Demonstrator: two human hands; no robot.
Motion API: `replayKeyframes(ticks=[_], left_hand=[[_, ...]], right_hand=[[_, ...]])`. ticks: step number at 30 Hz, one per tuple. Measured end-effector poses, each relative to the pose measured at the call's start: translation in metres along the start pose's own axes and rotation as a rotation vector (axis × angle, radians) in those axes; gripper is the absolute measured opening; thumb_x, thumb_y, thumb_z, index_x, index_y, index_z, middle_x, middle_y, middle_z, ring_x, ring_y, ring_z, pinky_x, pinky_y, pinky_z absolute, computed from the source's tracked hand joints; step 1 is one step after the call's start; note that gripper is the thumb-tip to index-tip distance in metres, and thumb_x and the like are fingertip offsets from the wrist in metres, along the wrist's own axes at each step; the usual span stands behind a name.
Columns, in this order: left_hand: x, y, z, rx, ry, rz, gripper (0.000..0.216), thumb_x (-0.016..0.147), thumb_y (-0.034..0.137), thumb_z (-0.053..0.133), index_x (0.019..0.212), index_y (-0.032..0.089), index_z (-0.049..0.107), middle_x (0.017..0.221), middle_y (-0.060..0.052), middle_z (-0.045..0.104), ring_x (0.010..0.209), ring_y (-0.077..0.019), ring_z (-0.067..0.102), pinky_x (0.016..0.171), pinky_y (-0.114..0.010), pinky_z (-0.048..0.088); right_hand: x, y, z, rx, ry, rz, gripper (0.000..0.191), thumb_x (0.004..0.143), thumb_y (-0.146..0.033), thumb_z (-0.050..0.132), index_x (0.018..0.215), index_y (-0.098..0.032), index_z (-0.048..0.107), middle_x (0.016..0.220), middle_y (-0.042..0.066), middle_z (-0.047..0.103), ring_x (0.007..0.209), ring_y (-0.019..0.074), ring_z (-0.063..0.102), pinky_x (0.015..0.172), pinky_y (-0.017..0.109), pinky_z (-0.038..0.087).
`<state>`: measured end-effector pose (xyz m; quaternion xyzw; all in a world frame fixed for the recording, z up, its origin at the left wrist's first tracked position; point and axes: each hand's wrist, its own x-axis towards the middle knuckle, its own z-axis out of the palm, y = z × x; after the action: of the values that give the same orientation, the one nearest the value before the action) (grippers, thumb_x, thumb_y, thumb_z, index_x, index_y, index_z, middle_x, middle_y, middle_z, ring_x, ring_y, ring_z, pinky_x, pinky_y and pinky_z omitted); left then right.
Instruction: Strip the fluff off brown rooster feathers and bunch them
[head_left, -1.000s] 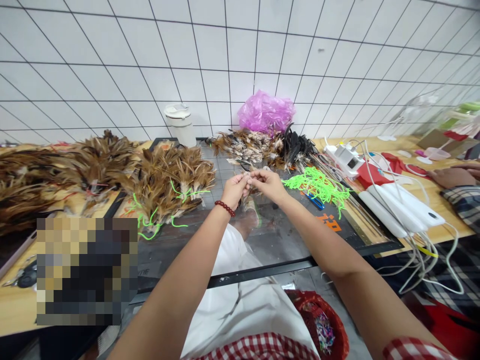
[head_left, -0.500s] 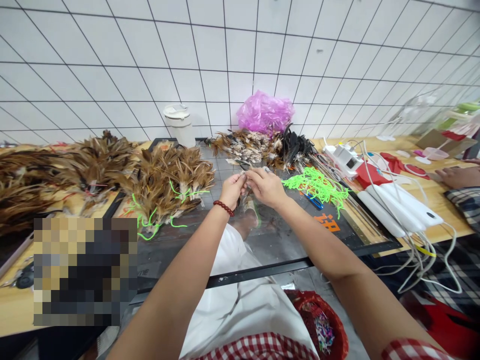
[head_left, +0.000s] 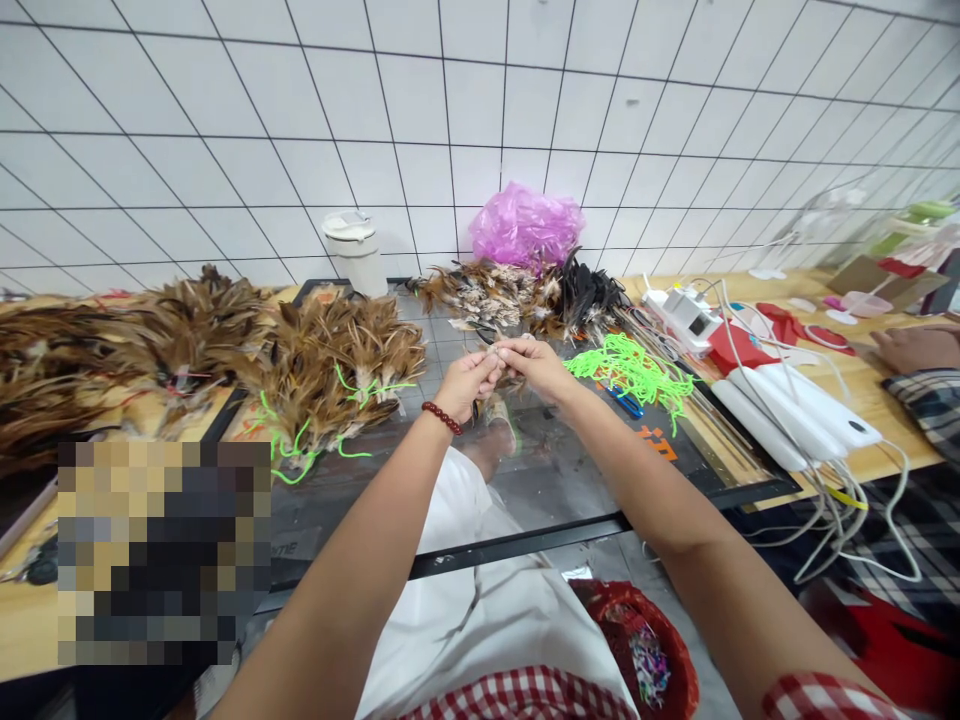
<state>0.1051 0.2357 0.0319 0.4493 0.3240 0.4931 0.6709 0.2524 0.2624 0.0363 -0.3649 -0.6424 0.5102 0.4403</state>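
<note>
red basket [head_left: 645, 650] at the knees | left hand [head_left: 466, 380] and right hand [head_left: 536, 365] pinch a small feather tuft [head_left: 501, 352] between them above the glass surface [head_left: 555, 480] | risk: loose pinch, tuft scatters | green cords [head_left: 630, 368], feather bundles [head_left: 337, 365] beyond

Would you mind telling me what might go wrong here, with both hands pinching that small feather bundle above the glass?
The small bundle pinched between left hand and right hand could slip apart. Loose green cords beside the right hand might snag the wrist. The white cables hanging off the table edge could catch an elbow.
</note>
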Motion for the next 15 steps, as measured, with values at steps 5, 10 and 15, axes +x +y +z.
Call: replayKeyframes(ticks=[5, 10, 15], left_hand=[[-0.0029, 0.0038, -0.002, -0.027, -0.066, -0.098, 0.034, 0.067, 0.036, 0.075, 0.072, 0.012, 0.052, 0.054, 0.005, 0.045, 0.037, 0.0005, 0.027, 0.037, -0.014, 0.016], [-0.0049, 0.0074, -0.0028, -0.054, -0.093, -0.134, 0.035, 0.065, 0.035, 0.077, 0.072, 0.012, 0.051, 0.054, 0.006, 0.045, 0.037, 0.0005, 0.027, 0.036, -0.013, 0.016], [-0.0033, 0.0043, -0.0054, -0.033, -0.094, -0.129, 0.035, 0.065, 0.036, 0.077, 0.072, 0.011, 0.053, 0.054, 0.005, 0.046, 0.037, 0.0002, 0.028, 0.037, -0.013, 0.017]], right_hand=[[-0.0045, -0.0036, -0.0019, 0.049, -0.101, 0.007, 0.042, 0.075, -0.044, 0.065, 0.108, -0.018, 0.065, 0.07, -0.003, 0.058, 0.058, 0.0068, 0.045, 0.055, 0.02, 0.036], [-0.0057, -0.0051, -0.0018, 0.071, -0.112, -0.032, 0.038, 0.075, -0.042, 0.066, 0.104, -0.018, 0.066, 0.073, -0.003, 0.058, 0.062, 0.0069, 0.048, 0.057, 0.02, 0.036], [-0.0051, -0.0029, -0.0028, 0.086, -0.095, 0.001, 0.034, 0.071, -0.044, 0.07, 0.087, -0.015, 0.065, 0.068, -0.002, 0.059, 0.058, 0.0076, 0.05, 0.055, 0.021, 0.037]])
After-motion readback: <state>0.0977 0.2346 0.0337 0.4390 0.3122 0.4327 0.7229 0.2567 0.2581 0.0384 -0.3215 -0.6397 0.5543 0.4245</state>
